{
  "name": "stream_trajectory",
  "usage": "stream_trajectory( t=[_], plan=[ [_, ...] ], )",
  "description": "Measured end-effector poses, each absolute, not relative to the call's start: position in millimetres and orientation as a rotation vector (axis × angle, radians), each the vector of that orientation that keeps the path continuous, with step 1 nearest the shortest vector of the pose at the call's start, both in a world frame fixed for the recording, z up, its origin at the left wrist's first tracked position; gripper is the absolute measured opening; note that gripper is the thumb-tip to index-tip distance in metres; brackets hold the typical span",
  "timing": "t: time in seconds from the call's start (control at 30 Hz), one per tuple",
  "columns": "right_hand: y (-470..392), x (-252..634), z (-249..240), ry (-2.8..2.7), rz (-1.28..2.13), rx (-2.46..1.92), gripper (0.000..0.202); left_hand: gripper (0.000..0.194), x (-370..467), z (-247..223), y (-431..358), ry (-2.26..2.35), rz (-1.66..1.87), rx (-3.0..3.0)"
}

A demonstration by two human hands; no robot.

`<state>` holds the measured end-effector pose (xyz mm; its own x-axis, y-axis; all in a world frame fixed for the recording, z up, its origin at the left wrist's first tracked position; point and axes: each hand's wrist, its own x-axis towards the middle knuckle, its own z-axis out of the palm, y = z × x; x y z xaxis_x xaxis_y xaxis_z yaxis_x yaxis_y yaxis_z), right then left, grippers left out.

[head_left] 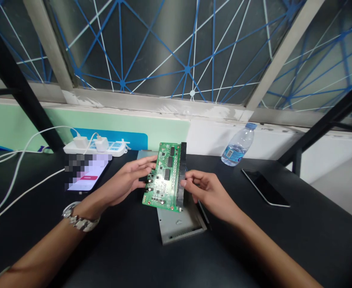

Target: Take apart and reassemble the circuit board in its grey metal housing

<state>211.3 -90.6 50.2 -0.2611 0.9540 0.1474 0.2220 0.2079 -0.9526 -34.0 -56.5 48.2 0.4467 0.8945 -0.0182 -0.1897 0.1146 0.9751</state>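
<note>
Circuit board [162,178]: between both hands, about equally near, long axis across the fingers.
Right hand [207,190]: thumb and forefinger pinch its black connector strip [182,168].
Left hand [130,176]: fingers spread at opposite edge; grip unclear.
Metal panel [180,228]: beneath the fingers.

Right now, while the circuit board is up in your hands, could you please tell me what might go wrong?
The green circuit board is held over a grey metal piece, so a slip might knock it against that metal. The left hand and right hand are bare at its edges, so static or smudges could perhaps reach the components. The right hand also pinches the black connector strip; pressing hard there might strain its joints.
</note>
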Motion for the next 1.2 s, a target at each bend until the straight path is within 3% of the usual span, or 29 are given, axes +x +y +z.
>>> stream_trajectory(
  t=[0.2,0.47,0.9,1.03,1.2],
  plan=[
    [-83,212,44,-1.637,1.135,-1.159,0.039,0.045,-34,51,-57,0.652,0.946,1.174],
    [-83,209,32,-1.621,1.234,-1.176,0.037,0.045,-30,44,-59,0.541,0.879,1.188],
    [-82,205,28,-1.687,0.966,-1.085,0.029,0.047,-27,37,-72,0.693,0.703,1.445],
    [-82,206,30,-1.679,0.822,-1.078,0.023,0.057,-24,45,-75,0.622,0.549,1.513],
    [-87,203,31,-1.664,0.747,-1.055,0.031,0.079,-15,36,-79,0.573,0.561,1.506]
  ],
)
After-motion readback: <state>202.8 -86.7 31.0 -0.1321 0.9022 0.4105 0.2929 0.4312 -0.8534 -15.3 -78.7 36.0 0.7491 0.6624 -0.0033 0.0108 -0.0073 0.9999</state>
